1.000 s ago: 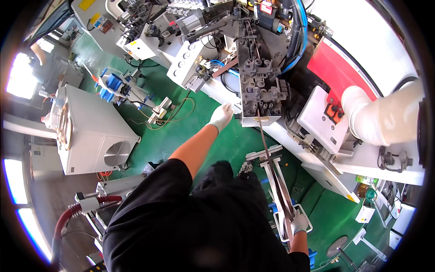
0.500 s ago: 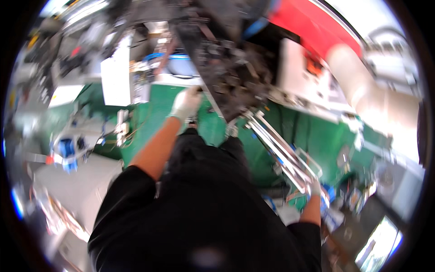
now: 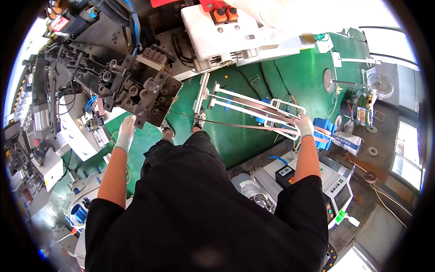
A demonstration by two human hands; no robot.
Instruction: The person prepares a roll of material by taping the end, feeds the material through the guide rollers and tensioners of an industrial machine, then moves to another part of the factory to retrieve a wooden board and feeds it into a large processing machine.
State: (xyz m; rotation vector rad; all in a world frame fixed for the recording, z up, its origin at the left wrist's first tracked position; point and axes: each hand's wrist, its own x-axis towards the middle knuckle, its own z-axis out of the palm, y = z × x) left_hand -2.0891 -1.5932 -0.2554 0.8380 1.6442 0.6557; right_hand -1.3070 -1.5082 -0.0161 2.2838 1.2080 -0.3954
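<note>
My left hand (image 3: 127, 130), in a white glove, is at the lower edge of a dark metal roller machine (image 3: 147, 97). Its fingers are bent together there, and the fingertips are hidden. To the right, my right hand (image 3: 304, 125), also gloved, is closed at the far end of a white metal frame (image 3: 244, 109) made of long bars. A thin flat strip (image 3: 217, 122) runs from the rollers along the frame to that hand. Whether the fingers grip the frame or the strip I cannot tell.
A white machine housing (image 3: 222, 34) with orange switches stands ahead. Below my right arm is a control box (image 3: 337, 192) with a screen, beside a metal can (image 3: 247, 186). Blue parts (image 3: 324, 133) lie past the frame. Cables (image 3: 265, 79) cross the green floor; a fan (image 3: 379, 86) stands right.
My view has swung right and become sharp. The roller machine now appears further left, and the frame lies flatter across the view. Both hands stay near the same things.
</note>
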